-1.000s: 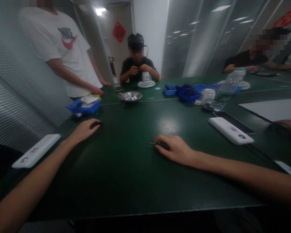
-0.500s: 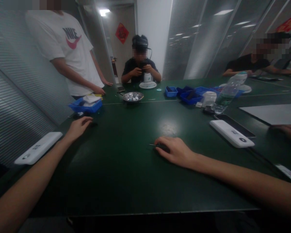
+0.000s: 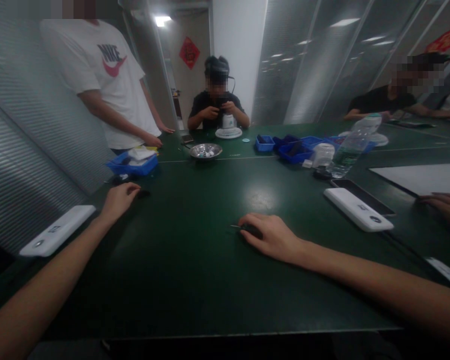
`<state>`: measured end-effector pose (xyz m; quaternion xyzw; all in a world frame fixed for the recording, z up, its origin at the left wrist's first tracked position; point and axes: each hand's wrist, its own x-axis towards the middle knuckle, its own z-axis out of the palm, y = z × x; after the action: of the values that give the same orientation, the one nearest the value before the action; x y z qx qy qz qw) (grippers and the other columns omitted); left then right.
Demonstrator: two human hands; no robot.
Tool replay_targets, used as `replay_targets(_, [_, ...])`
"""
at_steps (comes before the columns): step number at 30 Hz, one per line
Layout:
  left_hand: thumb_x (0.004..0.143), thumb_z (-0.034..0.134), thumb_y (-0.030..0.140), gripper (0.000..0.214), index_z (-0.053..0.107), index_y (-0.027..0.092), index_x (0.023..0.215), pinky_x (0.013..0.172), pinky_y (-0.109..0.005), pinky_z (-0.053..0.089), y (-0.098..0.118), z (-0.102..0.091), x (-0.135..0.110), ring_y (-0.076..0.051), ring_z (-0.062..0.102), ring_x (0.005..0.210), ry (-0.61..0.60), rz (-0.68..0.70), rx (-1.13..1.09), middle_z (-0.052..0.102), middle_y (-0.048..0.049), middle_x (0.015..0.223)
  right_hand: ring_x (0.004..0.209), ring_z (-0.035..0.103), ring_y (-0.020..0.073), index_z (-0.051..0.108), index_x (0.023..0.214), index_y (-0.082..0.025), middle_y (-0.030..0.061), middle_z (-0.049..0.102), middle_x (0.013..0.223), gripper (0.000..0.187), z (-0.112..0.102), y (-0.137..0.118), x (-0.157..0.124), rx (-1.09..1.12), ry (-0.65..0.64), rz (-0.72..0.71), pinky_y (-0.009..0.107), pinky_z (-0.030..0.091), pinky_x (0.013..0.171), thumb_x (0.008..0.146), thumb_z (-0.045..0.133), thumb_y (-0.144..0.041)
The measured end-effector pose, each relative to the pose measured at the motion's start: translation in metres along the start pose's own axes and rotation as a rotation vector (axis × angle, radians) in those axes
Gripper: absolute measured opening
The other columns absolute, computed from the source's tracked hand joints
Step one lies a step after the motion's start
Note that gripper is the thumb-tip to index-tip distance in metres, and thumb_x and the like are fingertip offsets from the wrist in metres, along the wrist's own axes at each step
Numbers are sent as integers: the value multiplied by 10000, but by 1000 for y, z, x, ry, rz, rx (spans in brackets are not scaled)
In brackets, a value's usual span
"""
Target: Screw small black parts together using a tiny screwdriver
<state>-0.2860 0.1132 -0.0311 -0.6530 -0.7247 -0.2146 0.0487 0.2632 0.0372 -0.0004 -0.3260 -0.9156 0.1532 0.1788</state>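
My right hand (image 3: 270, 236) rests on the green table with its fingers curled round the dark handle of a small screwdriver (image 3: 252, 229). The thin metal shaft points left past my fingertips. Farther left, my left hand (image 3: 120, 198) lies low over the table, fingers bent and close together. Right at its fingertips is a small dark object (image 3: 144, 193), too dim to name; whether the fingers pinch it is partly hidden.
White power banks (image 3: 58, 231) lie left and right, beside a phone (image 3: 363, 196). A plastic bottle (image 3: 350, 152), blue trays (image 3: 133, 167) and a metal dish (image 3: 205, 146) of small parts stand farther back. A co-worker (image 3: 215, 107) handles a white fan (image 3: 228, 132); others are nearby.
My left hand has drawn back slightly to the left, so more of the small dark object shows. My right hand keeps its hold on the screwdriver, nearly unmoved.
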Motion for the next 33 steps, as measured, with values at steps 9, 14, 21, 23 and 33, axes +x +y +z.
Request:
replay_targets(9, [842, 732, 405, 343, 777, 184, 1101, 771, -270, 466, 19, -11, -1, -184, 656, 814, 45, -202, -233, 772, -24, 1005, 758, 632, 147, 603, 1199, -214, 50, 686, 1069, 246, -2, 1, 0, 21, -9, -1, 277, 460, 652, 1009, 531, -352])
replay_targets(14, [819, 759, 382, 379, 774, 159, 1125, 714, -267, 475, 31, -11, -4, -182, 670, 770, 43, -282, -358, 779, -49, 930, 793, 646, 160, 599, 1202, -212, 60, 686, 1097, 250, -1, 2, 0, 16, -9, -5, 292, 482, 686, 1015, 519, -359])
replay_targets(21, [823, 750, 351, 382, 762, 160, 1154, 697, -254, 485, 44, -16, -7, -187, 699, 797, 82, -275, -372, 774, -53, 951, 812, 660, 169, 596, 1211, -212, 58, 690, 1084, 261, -1, 0, 1, 7, -23, -2, 300, 492, 699, 1019, 511, -366])
replay_targets(23, [827, 746, 355, 374, 766, 156, 1142, 695, -254, 484, 46, -19, -7, -193, 701, 799, 74, -282, -366, 774, -51, 915, 812, 661, 170, 600, 1200, -211, 57, 692, 1075, 253, 0, 1, 1, 1, -16, -5, 304, 492, 706, 1018, 513, -363])
replay_targets(33, [729, 765, 562, 509, 796, 229, 1112, 660, -313, 498, 34, -5, -18, -251, 689, 795, 17, -336, -323, 777, -63, 975, 793, 654, 163, 599, 1209, -208, 63, 694, 1074, 255, -2, 1, 1, 6, -22, -10, 295, 495, 689, 1012, 520, -348])
